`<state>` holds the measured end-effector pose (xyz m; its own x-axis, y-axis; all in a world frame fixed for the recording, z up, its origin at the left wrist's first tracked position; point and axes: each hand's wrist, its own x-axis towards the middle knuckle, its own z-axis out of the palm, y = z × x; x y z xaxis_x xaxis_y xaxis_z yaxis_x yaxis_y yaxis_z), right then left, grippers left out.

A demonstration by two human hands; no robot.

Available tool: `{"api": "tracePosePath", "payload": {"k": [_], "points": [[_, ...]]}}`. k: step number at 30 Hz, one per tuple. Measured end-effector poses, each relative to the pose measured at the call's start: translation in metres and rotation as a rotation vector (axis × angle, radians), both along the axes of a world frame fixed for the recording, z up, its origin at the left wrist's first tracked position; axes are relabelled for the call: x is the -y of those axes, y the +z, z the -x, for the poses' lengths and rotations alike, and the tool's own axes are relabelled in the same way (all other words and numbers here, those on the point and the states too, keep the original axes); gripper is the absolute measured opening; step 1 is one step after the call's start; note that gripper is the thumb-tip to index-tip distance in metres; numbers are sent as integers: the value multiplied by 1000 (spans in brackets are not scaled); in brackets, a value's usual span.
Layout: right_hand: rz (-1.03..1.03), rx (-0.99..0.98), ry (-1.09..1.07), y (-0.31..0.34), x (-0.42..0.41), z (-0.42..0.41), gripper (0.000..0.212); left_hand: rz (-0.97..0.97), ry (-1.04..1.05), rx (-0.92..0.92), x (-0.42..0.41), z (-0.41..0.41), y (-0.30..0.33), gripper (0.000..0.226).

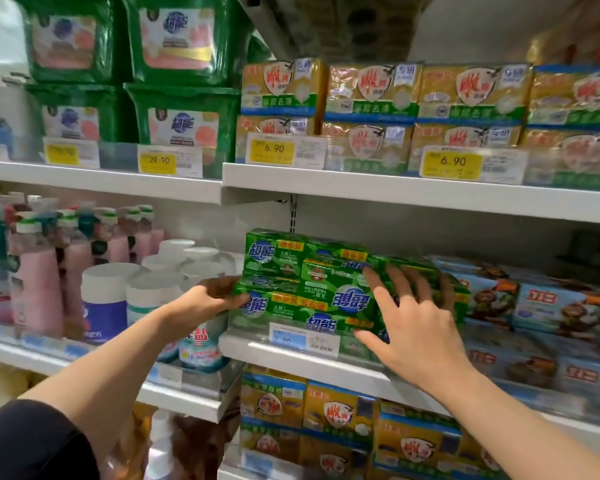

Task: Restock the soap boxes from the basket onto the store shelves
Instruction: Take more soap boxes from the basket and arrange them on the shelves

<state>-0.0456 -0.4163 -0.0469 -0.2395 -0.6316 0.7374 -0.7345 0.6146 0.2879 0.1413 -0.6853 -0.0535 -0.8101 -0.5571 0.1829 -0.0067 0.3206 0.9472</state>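
The green soap boxes (pixel 305 285) sit stacked on the middle shelf (pixel 291 355), at its left end, behind a price tag (pixel 303 339). One box near the front lies upside down, its label inverted. The left hand (pixel 205 301) grips the left end of the stack, fingers curled round a box edge. The right hand (pixel 413 323) lies against the right side of the stack, its fingers spread and straight, pressing rather than grasping. Blue boxes (pixel 548 306) fill the shelf just to the right; yellow soap packs (pixel 371 91) line the shelf above. Several green boxes are already shelved — the work looks well underway, with the stack likely being squared up. The basket is out of view, so how many boxes remain cannot be told.
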Motion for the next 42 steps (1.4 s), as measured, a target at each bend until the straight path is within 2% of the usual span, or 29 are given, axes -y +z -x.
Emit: {"api": "tracePosePath", "payload": {"k": [5, 8, 12, 16, 18, 21, 28, 31, 35, 37, 38, 42], "points": [[-12, 0, 1, -5, -1, 6, 83, -16, 21, 38, -11, 4, 0, 24], [-22, 25, 47, -8, -7, 7, 81, 126, 235, -22, -35, 14, -10, 21], [3, 93, 98, -39, -38, 6, 76, 414, 611, -164, -81, 20, -33, 30], [-111, 105, 63, -70, -87, 10, 63, 543, 671, -216, -130, 29, -51, 65], [-170, 131, 24, -74, -115, 11, 61, 602, 606, -269, -157, 38, -55, 65], [-173, 170, -23, -71, -157, 8, 63, 665, 436, -342, -210, 56, -58, 54], [-129, 202, -160, -77, -290, -10, 66, 748, -145, -335, -364, 95, -73, 41], [-147, 271, -297, -80, -370, -19, 63, 787, -364, -338, -439, 111, -82, 44], [-56, 399, -491, -91, -490, -42, 65, 795, -636, -365, -550, 132, -90, 40], [-10, 348, -585, -102, -535, -54, 61, 789, -746, -358, -596, 139, -96, 39], [21, 370, -681, -116, -583, -65, 59, 773, -860, -371, -647, 142, -105, 39], [28, 500, -789, -139, -652, -93, 55, 736, -1058, -364, -723, 140, -121, 42]]}}
